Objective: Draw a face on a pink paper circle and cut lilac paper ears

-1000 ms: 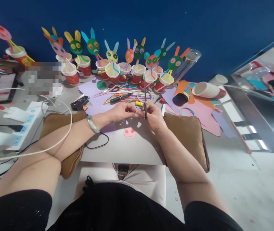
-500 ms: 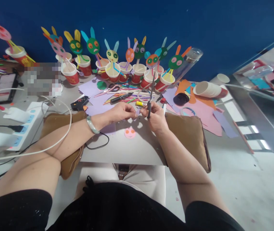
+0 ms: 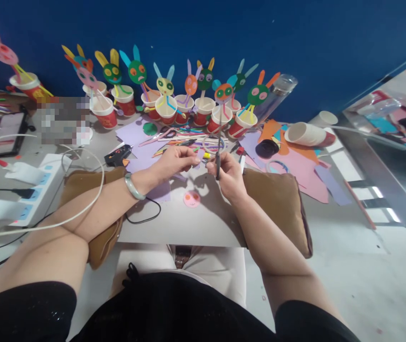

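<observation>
Between the fingertips of my left hand (image 3: 178, 162) is a small piece of purple paper (image 3: 199, 156). My right hand (image 3: 228, 175) is closed on a pair of scissors (image 3: 218, 151), whose blades point up and away from me. Both hands hover over the near part of the table, a small gap between their fingertips. Below them lies a round pink paper face (image 3: 191, 199) with orange eyes and a drawn mouth. Sheets of purple paper (image 3: 142, 165) lie beyond and under my left forearm.
Red and white paper cups (image 3: 167, 110) with paper rabbit figures line the blue wall. Pens and coloured sticks (image 3: 185, 138), a glue gun (image 3: 118, 155), and stacked cups (image 3: 306, 134) lie about. Brown cushions (image 3: 277, 206) flank my arms. A power strip (image 3: 41, 190) with cables is at left.
My hands have drawn slightly apart. My left hand has moved a little left and up with the purple paper. The scissors have turned more upright. The view has shifted slightly.
</observation>
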Demonstrator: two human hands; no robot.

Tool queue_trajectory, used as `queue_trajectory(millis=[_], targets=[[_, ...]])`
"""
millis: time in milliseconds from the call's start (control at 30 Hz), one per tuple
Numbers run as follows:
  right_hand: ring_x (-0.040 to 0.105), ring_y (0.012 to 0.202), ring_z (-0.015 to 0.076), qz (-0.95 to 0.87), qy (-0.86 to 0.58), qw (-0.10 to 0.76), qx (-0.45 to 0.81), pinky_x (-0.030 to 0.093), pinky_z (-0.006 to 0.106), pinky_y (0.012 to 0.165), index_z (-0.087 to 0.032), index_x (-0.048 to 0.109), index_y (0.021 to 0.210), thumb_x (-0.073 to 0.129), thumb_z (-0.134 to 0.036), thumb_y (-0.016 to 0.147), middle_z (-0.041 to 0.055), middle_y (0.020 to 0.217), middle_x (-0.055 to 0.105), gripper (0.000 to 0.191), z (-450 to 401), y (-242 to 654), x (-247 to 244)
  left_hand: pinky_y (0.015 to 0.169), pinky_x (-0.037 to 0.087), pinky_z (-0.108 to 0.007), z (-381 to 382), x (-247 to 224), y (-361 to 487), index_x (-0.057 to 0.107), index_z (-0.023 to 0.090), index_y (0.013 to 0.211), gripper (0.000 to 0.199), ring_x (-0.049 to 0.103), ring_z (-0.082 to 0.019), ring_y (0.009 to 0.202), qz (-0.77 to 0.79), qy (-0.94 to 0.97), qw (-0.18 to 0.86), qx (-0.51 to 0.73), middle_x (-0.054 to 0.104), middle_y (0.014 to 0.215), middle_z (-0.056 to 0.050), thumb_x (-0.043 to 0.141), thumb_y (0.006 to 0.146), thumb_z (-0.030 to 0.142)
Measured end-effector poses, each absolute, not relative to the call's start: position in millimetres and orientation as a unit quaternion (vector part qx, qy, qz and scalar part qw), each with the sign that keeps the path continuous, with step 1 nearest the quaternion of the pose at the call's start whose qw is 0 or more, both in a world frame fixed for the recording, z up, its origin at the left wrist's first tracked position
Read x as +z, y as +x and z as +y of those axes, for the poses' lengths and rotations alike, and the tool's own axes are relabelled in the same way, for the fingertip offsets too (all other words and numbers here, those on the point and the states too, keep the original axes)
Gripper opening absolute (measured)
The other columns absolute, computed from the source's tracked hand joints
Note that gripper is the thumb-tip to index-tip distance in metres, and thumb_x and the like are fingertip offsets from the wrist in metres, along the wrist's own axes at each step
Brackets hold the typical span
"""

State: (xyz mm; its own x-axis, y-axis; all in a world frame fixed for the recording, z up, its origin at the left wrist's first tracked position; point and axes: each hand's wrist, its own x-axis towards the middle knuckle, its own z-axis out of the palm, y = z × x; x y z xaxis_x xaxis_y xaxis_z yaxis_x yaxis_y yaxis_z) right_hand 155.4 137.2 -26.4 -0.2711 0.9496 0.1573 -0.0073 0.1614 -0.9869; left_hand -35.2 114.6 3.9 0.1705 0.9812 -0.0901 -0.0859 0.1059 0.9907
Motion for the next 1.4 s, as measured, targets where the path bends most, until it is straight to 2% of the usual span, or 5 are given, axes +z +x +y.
queue_trajectory(millis=[233,500,1100,1267,1400], targets=[[0.054,0.08,0.0179,-0.709,-0.363,0.331,0.506,0.044,0.035,0.075,-0.023,0.053,0.084,0.077,-0.077,0.073,0.0024,0.086,0.061,0.059,134.7,157.3,-24.8,0.05,0.033,-0.022,115.0,10.8,-38.1,0.06,0.017,0.061,0.022,0.047,-0.006,0.049,0.422,0.465,0.565,0.535,0.058,0.054,0.002,0.074,0.076,0.026],[0.049,0.075,0.017,-0.75,-0.335,0.276,0.499,0.04,0.034,0.071,-0.023,0.05,0.082,0.062,-0.088,0.076,0.001,0.081,0.055,0.067,132.8,158.0,-22.3,0.054,0.041,-0.022,113.0,8.6,-40.0,0.064,0.017,0.067,0.016,0.056,-0.008,0.055,0.426,0.466,0.565,0.531,0.063,0.059,0.001,0.073,0.078,0.025],[0.045,0.067,0.0146,-0.738,-0.344,0.281,0.508,0.037,0.032,0.065,-0.022,0.051,0.076,0.063,-0.091,0.074,-0.0012,0.072,0.052,0.07,131.1,155.0,-23.5,0.056,0.042,-0.022,109.9,12.6,-37.9,0.062,0.017,0.062,0.02,0.052,-0.006,0.053,0.43,0.454,0.579,0.523,0.062,0.058,0.002,0.074,0.078,0.022],[0.052,0.066,0.0177,-0.666,-0.35,0.339,0.566,0.044,0.035,0.066,-0.022,0.063,0.073,0.066,-0.079,0.082,0.0021,0.068,0.06,0.057,135.0,156.9,-33.7,0.056,0.042,-0.022,111.0,9.4,-37.1,0.062,0.017,0.064,0.022,0.054,-0.007,0.057,0.44,0.435,0.578,0.532,0.062,0.062,0.002,0.077,0.076,0.028],[0.057,0.07,0.0181,-0.601,-0.386,0.394,0.579,0.049,0.036,0.07,-0.022,0.074,0.08,0.082,-0.064,0.074,0.0032,0.075,0.067,0.043,135.4,154.6,-37.2,0.058,0.044,-0.023,109.0,3.0,-33.9,0.063,0.018,0.065,0.021,0.052,-0.008,0.059,0.461,0.444,0.557,0.53,0.061,0.065,0.003,0.078,0.075,0.029]])
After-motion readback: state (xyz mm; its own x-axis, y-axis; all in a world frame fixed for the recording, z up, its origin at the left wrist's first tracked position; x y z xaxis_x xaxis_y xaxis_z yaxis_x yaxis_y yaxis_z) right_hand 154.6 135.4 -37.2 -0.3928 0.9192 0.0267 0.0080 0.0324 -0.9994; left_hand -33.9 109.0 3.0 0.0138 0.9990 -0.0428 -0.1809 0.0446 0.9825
